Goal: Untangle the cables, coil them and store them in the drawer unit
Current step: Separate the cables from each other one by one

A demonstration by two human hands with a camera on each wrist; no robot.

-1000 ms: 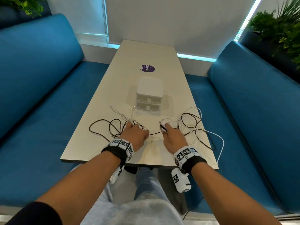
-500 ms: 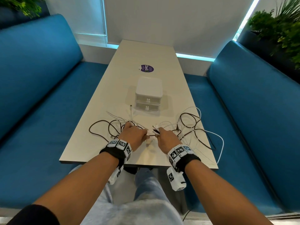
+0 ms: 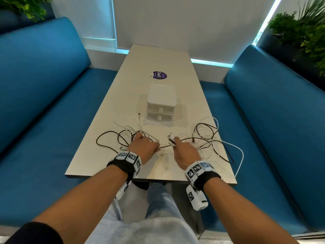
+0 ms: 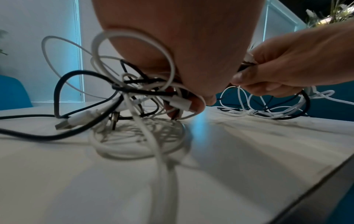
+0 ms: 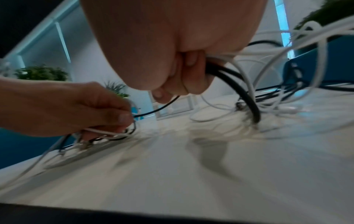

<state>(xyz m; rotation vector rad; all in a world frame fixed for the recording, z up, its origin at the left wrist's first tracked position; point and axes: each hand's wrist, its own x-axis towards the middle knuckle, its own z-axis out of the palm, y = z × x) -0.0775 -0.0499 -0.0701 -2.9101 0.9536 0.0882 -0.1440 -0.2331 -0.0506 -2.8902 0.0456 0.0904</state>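
Black and white cables (image 3: 204,136) lie tangled across the near half of the table (image 3: 158,62). My left hand (image 3: 143,146) grips a knot of black and white cables (image 4: 138,91) at the left, its fingers curled round them just above the table. My right hand (image 3: 184,150) pinches a bundle of black and white cables (image 5: 226,71), and connector ends (image 3: 171,139) stick out above its fingers. One black cable (image 3: 164,146) runs between the two hands. The white two-drawer unit (image 3: 161,103) stands behind the tangle, both drawers closed.
Blue bench seats (image 3: 44,95) flank the table on both sides. A purple round sticker (image 3: 159,75) lies beyond the drawer unit. A white cable (image 3: 241,155) hangs over the table's right edge. Plants (image 3: 302,32) stand behind the right bench.
My right hand moved left toward my left hand, then back right a little, keeping the connector ends. My left hand stayed on its knot of cables.
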